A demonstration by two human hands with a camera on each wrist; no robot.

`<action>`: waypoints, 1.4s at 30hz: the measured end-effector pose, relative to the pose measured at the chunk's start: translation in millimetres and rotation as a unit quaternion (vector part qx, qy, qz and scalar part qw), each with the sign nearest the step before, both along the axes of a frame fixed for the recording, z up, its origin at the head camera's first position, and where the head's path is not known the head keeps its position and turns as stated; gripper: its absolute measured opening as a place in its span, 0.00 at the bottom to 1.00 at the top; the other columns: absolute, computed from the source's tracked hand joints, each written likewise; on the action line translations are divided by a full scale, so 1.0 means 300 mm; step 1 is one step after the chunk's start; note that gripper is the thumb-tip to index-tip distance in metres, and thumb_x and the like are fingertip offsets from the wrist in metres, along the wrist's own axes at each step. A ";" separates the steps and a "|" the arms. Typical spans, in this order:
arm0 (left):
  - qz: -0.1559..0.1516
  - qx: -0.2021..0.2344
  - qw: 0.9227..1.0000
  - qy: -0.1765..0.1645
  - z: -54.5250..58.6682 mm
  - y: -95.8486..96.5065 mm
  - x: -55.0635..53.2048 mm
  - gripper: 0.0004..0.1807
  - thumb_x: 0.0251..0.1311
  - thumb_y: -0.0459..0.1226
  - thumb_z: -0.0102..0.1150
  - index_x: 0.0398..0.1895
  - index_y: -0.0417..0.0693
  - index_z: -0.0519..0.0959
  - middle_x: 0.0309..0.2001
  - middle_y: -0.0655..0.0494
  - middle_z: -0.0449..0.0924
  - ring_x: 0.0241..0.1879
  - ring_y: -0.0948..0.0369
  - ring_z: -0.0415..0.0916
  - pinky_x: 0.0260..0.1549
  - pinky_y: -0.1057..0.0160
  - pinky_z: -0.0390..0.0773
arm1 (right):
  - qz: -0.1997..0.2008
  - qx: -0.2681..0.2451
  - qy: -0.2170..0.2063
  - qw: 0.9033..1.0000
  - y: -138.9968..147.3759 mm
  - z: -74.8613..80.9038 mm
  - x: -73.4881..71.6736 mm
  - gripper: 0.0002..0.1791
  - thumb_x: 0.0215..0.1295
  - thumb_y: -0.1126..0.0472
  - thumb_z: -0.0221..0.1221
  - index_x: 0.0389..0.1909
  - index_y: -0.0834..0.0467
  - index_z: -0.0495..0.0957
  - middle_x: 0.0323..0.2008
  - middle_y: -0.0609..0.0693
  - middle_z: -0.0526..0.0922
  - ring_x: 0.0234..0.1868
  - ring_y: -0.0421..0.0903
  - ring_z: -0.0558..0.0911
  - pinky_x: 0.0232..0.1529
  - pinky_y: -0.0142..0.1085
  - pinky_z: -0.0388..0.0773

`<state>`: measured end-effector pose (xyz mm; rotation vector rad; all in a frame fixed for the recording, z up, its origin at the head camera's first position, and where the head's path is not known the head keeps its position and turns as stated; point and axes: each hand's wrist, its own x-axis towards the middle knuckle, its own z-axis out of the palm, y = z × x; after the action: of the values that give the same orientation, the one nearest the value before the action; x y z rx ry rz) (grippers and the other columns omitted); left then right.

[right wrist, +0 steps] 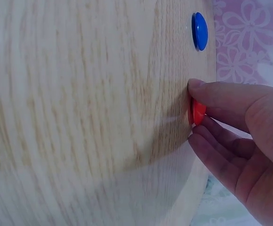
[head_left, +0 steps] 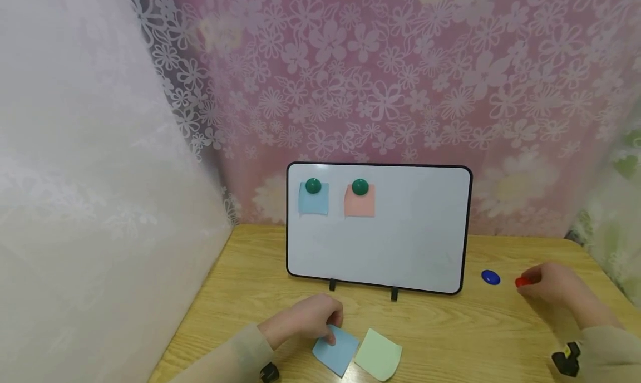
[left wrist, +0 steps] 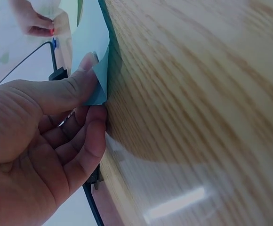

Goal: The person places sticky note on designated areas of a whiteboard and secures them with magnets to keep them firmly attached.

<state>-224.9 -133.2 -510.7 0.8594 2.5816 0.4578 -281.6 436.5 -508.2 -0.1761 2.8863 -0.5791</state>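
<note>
My left hand (head_left: 315, 316) pinches the near-left edge of a blue sticky note (head_left: 339, 352) between thumb and fingers; in the left wrist view the note (left wrist: 90, 42) bends up beside the thumb. A pale green sticky note (head_left: 379, 355) lies just right of it on the table. Off to the right, my right hand (head_left: 556, 285) grips a round red magnet (head_left: 522, 281) by its sides, close over the tabletop. In the right wrist view the red magnet (right wrist: 199, 112) shows between thumb and fingertips. Beside it lies a round blue magnet (head_left: 491, 277).
A black-framed whiteboard (head_left: 400, 244) stands on small black feet at the back of the wooden table (head_left: 450, 333). On it, green magnets (head_left: 360, 187) hold a blue note (head_left: 314, 204) and a pink note (head_left: 359, 206). Floral curtain (head_left: 360, 93) hangs behind; a white sheet (head_left: 100, 177) hangs left.
</note>
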 end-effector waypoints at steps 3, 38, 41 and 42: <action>0.001 0.004 1.000 -0.003 -0.005 -0.007 -0.001 0.19 0.51 0.36 0.86 0.31 0.58 0.78 0.29 0.69 0.74 0.29 0.70 0.70 0.32 0.69 0.76 | 0.000 -0.002 -0.007 1.000 0.005 -0.004 -0.001 0.33 0.63 0.50 0.75 0.51 0.78 0.81 0.40 0.64 0.87 0.40 0.63 0.86 0.43 0.60 0.84; 0.025 0.062 0.997 -0.023 0.002 -0.059 -0.002 0.11 0.62 0.33 0.78 0.34 0.56 0.83 0.32 0.71 0.78 0.33 0.70 0.74 0.37 0.68 0.78 | -0.008 -0.011 0.012 1.000 0.006 -0.010 0.020 0.34 0.67 0.50 0.73 0.56 0.78 0.79 0.42 0.65 0.87 0.39 0.59 0.86 0.39 0.57 0.83; 0.027 0.065 0.997 -0.021 0.001 -0.063 -0.005 0.10 0.62 0.33 0.78 0.34 0.56 0.83 0.32 0.71 0.78 0.33 0.70 0.74 0.37 0.68 0.78 | -0.009 -0.012 0.012 1.000 0.005 -0.008 0.021 0.34 0.68 0.49 0.72 0.56 0.78 0.79 0.42 0.65 0.87 0.40 0.60 0.86 0.40 0.58 0.83; 0.026 0.066 0.997 -0.019 0.000 -0.064 -0.007 0.10 0.62 0.33 0.78 0.34 0.56 0.83 0.32 0.71 0.78 0.32 0.70 0.73 0.37 0.68 0.78 | -0.010 -0.013 0.013 1.000 0.004 -0.008 0.021 0.34 0.68 0.50 0.72 0.56 0.78 0.79 0.42 0.65 0.87 0.40 0.60 0.86 0.40 0.58 0.83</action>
<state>-226.9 -152.5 -510.7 0.8197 2.5666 0.6610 -275.3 437.8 -510.7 -0.1598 2.9104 -0.6219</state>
